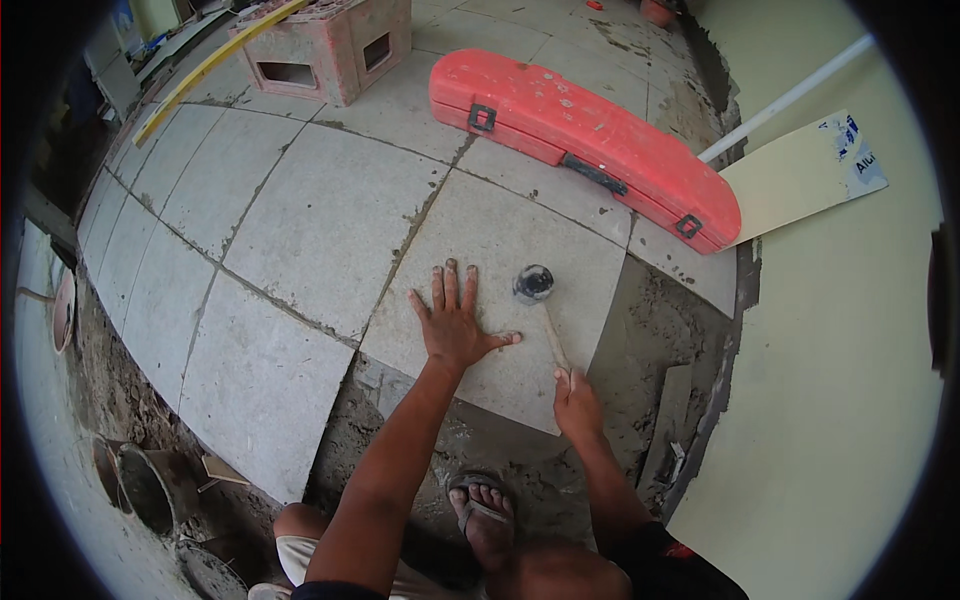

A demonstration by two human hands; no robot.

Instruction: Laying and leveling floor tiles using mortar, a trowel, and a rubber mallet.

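Observation:
My left hand [456, 328] lies flat with spread fingers on a large grey floor tile [480, 240]. My right hand [577, 402] is closed round the wooden handle of a rubber mallet [534, 285]. The mallet's dark round head is over the same tile, right of my left hand; whether it touches the surface I cannot tell. Wet grey mortar [650, 320] shows along the tile's right and near edges. My sandalled foot rests on the mortar bed just nearer than the tile.
Beyond the tile lies a long red plastic case [590, 140] with black latches. A worn reddish crate [335, 50] and a yellow straight bar [205, 68] are at the far left. Buckets [145, 490] stand at lower left. A pale wall [830, 350] borders the right side.

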